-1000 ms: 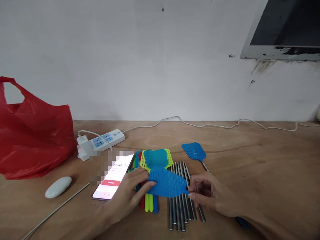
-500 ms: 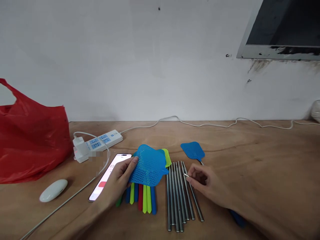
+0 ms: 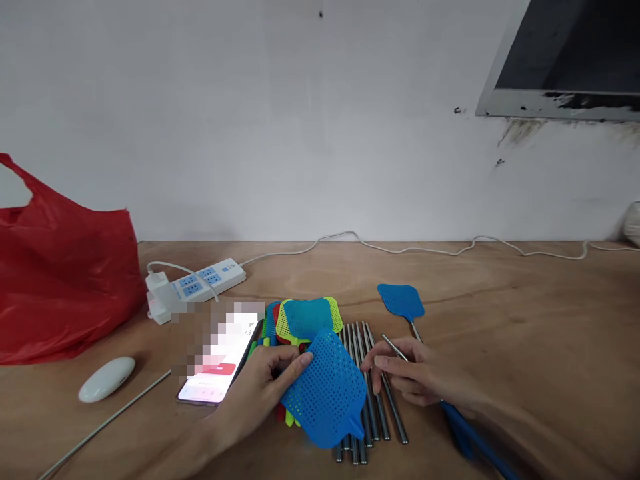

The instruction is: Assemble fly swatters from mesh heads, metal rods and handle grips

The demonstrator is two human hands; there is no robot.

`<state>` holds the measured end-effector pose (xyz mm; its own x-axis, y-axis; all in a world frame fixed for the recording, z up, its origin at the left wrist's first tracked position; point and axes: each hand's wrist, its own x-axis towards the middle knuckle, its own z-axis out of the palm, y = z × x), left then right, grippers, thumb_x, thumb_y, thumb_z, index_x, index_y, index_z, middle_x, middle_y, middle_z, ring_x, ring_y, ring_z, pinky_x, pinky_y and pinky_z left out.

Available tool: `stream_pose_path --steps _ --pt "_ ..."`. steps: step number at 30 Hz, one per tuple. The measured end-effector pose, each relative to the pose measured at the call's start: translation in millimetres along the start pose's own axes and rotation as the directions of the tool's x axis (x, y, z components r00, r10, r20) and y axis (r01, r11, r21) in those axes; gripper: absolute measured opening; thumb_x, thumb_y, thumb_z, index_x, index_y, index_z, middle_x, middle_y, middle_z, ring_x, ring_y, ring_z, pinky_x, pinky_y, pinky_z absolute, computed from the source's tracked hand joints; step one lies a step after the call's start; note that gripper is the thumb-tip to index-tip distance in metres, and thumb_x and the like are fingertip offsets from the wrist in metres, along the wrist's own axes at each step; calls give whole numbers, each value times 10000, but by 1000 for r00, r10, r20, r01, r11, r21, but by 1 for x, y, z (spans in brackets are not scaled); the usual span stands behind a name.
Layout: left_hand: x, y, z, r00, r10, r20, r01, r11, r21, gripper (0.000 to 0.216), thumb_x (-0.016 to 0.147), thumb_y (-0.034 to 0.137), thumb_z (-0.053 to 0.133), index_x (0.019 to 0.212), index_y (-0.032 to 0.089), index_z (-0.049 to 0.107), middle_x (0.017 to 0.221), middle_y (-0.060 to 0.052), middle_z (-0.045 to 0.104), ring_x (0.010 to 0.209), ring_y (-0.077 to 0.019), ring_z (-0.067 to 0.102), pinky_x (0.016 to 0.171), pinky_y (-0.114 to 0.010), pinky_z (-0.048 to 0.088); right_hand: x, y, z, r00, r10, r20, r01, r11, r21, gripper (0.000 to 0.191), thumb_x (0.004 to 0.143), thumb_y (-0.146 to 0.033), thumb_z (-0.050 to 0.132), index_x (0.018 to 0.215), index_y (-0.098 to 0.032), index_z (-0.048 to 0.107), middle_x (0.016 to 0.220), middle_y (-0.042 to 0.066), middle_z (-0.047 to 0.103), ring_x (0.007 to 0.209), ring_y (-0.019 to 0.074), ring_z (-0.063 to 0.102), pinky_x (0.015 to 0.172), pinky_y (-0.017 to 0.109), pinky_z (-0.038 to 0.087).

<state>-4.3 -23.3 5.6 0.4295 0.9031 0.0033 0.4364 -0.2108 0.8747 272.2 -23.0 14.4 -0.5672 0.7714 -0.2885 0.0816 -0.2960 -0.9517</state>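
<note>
My left hand (image 3: 260, 393) pinches a blue perforated fly swatter head (image 3: 327, 388) by its edge, its socket pointing down and right. In my right hand (image 3: 417, 373) is a thin metal rod (image 3: 393, 345), its bare end sticking out up and left. A blue handle (image 3: 477, 441) appears past the wrist, in line with the rod. Another blue fly swatter (image 3: 401, 300) lies beyond, its shaft running under the right hand. Between the hands, several metal rods (image 3: 397, 417) lie side by side, partly covered by the held head. Stacked colored swatter heads (image 3: 334, 310) lie behind the left hand.
Colored handles (image 3: 288, 419) show partly beneath the left hand and blue head. A lit phone (image 3: 215, 370) lies left, near a white power strip (image 3: 227, 273). Further left are a white oval object (image 3: 107, 380) and a red plastic bag (image 3: 70, 280). A cable (image 3: 405, 251) runs along the wall.
The blue head in my left hand has moved down and right and turned, uncovering the stacked heads. My right hand has shifted right and down, now with more of the rod showing.
</note>
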Motion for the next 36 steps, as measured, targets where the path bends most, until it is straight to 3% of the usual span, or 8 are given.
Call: stream_pose_path --steps 7,10,13,17,23,27,32,36 --pt "-2 2 6 997 64 32 -64 998 11 483 953 534 449 600 214 365 582 67 299 528 -106 309 474 -232 233 -4 1 15 988 52 143 -23 981 -193 484 840 -630 622 681 -179 547 531 -39 600 357 26 268 358 194 186" --pt "-4 4 7 997 65 28 -65 998 -6 436 954 527 471 660 207 451 543 80 322 494 -101 319 457 -227 229 -5 2 18 991 35 129 -2 970 -242 491 844 -624 613 641 -183 537 478 -52 548 372 38 312 380 194 215" --pt "-6 5 7 997 61 -48 -65 994 -85 306 957 506 506 1022 212 560 562 90 405 481 -108 391 446 -212 290 -3 3 16 998 56 0 -55 982 -183 430 810 -582 669 683 -189 550 450 -74 519 366 39 301 380 193 188" --pt "-9 4 5 983 73 -168 -103 978 -181 441 972 455 519 1353 271 395 683 75 506 507 -112 487 447 -202 416 1 6 8 983 46 -180 -52 998 -26 419 761 -583 704 705 -200 545 415 -101 456 345 38 227 354 197 121" --pt "-10 2 5 960 226 -168 -241 968 -75 205 940 320 606 1122 239 653 712 24 651 599 -125 621 571 -224 523 4 7 6 985 58 -164 -58 998 6 429 755 -584 711 684 -198 538 418 -94 476 344 33 217 338 189 130" --pt "-9 2 7 964 169 -204 -194 975 -109 174 905 329 638 994 219 740 686 -8 709 630 -160 674 569 -234 550 1 9 11 993 53 -102 -53 999 9 437 744 -588 724 697 -200 528 432 -83 522 332 29 240 337 182 130" --pt "-7 1 6 982 104 -161 -132 975 -177 237 902 360 632 1044 209 747 609 11 660 555 -151 642 540 -239 543 -2 12 17 996 55 67 -50 995 -81 607 844 -682 547 510 -176 531 399 -54 460 309 22 233 330 199 162" --pt "-8 0 7 969 177 -172 -188 981 -52 279 914 362 641 1150 232 716 656 10 662 596 -152 632 591 -251 543 0 8 17 1000 21 -11 -21 997 -69 614 847 -662 564 460 -191 497 365 -70 385 311 31 223 326 201 158"
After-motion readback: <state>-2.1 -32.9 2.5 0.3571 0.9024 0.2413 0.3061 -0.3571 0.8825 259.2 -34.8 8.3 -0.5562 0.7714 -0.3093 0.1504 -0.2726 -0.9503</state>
